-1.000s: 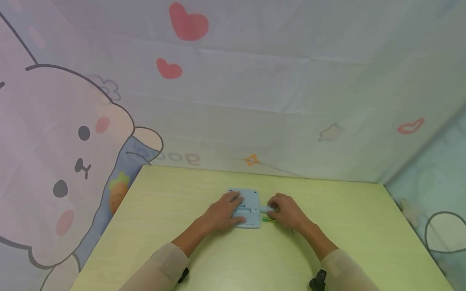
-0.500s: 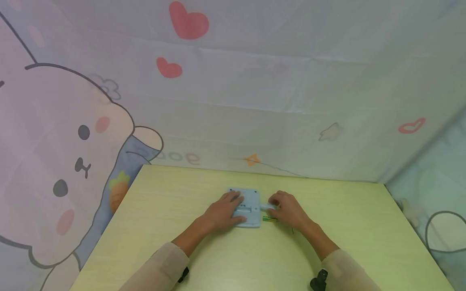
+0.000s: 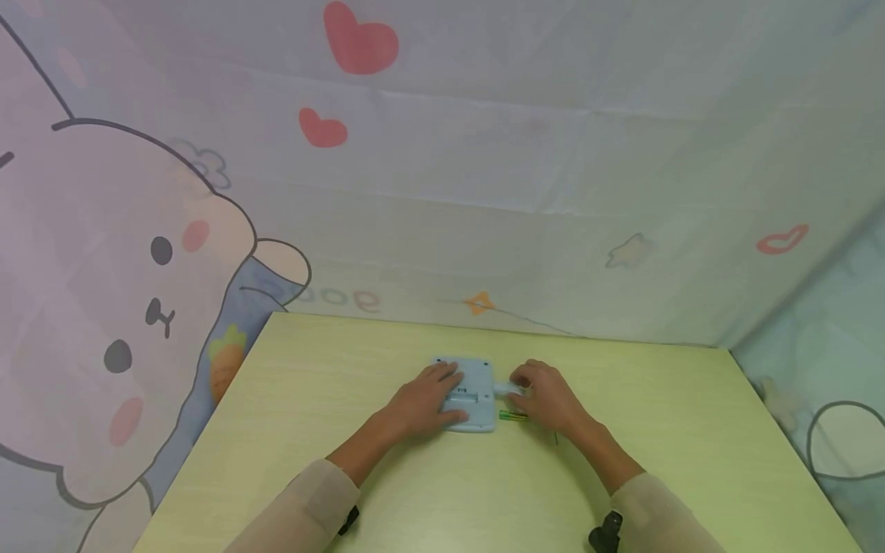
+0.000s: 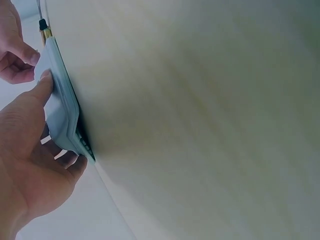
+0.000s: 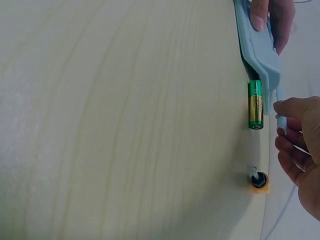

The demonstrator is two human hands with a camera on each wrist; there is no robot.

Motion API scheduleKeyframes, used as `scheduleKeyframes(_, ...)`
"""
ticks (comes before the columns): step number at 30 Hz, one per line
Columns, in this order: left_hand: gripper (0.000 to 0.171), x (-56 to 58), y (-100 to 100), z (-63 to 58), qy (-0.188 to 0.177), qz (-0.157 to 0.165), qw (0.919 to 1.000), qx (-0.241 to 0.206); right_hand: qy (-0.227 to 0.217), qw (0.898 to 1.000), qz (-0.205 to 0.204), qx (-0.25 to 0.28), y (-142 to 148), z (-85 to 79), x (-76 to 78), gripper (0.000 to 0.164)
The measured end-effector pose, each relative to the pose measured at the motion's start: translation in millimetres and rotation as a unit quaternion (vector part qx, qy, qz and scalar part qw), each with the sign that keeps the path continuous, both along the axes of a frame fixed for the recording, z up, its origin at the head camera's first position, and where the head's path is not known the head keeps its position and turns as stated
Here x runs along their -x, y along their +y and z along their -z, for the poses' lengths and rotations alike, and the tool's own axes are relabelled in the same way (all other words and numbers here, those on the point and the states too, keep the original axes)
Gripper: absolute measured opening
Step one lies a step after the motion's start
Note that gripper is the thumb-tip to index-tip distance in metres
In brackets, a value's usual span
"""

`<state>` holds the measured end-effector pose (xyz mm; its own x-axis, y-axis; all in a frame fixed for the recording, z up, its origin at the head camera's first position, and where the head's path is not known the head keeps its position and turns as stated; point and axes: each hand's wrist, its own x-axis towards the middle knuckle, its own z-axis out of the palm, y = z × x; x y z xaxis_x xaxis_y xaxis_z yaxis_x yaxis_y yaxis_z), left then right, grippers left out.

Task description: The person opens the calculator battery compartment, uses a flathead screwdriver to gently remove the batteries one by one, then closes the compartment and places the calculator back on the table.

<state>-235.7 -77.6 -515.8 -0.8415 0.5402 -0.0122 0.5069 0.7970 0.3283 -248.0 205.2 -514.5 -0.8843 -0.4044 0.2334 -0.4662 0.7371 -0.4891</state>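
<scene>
Nearest on the desk [image 3: 442,491] a small screwdriver [image 5: 260,181] lies beside the right hand [image 3: 546,399], only its thin shaft showing in the head view. Just beyond it, close to the device's right edge, lies a green and gold battery [image 3: 513,415]; whether a second one lies against it is too small to tell. The right hand pinches a narrow pale piece [image 3: 505,389] between thumb and fingers, right at that edge; I cannot tell whether piece and device touch. The left hand [image 3: 423,403] holds the light-blue device [image 3: 478,378] at its left side, thumb on the upturned back, fingers round the far side. The device lies on the middle of the desk, a long recess [image 3: 463,399] open in its back.

The step in hand seems to be handling that pale piece against the opened device. The next move probably calls for a steady left hold and a small, careful motion of the right fingers, keeping clear of the battery.

Against the frame a second ago, device and left hand stay put, while the right hand and its piece sit slightly farther away, towards the printed backdrop [image 3: 484,215]
</scene>
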Motion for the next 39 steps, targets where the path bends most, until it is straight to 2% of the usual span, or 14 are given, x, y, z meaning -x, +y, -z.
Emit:
scheduleKeyframes(12, 0.077, 0.2, -3.7, -5.2, -0.016, 0.013, 0.9998, -0.009, 0.034, 0.999, -0.029, 0.024, -5.1, -4.4, -0.9, 0.020)
scheduleKeyframes(22, 0.073, 4.8, -10.5, -7.3, -0.042, 0.027, 0.9981, -0.037, 0.016, 0.999, -0.026, 0.025, -14.6, -9.2, -3.9, 0.020)
scheduleKeyframes(31, 0.076, 7.0, -13.5, -6.7, -0.019, 0.027, 0.9990, -0.031, 0.016, 0.999, -0.030, 0.027, -22.6, -11.5, -5.4, 0.021)
scheduleKeyframes(39, 0.078, 9.7, -12.8, -4.4, -0.015, 0.029, 0.9991, -0.026, 0.020, 0.998, -0.042, 0.037, -28.4, -12.9, -6.6, 0.022)
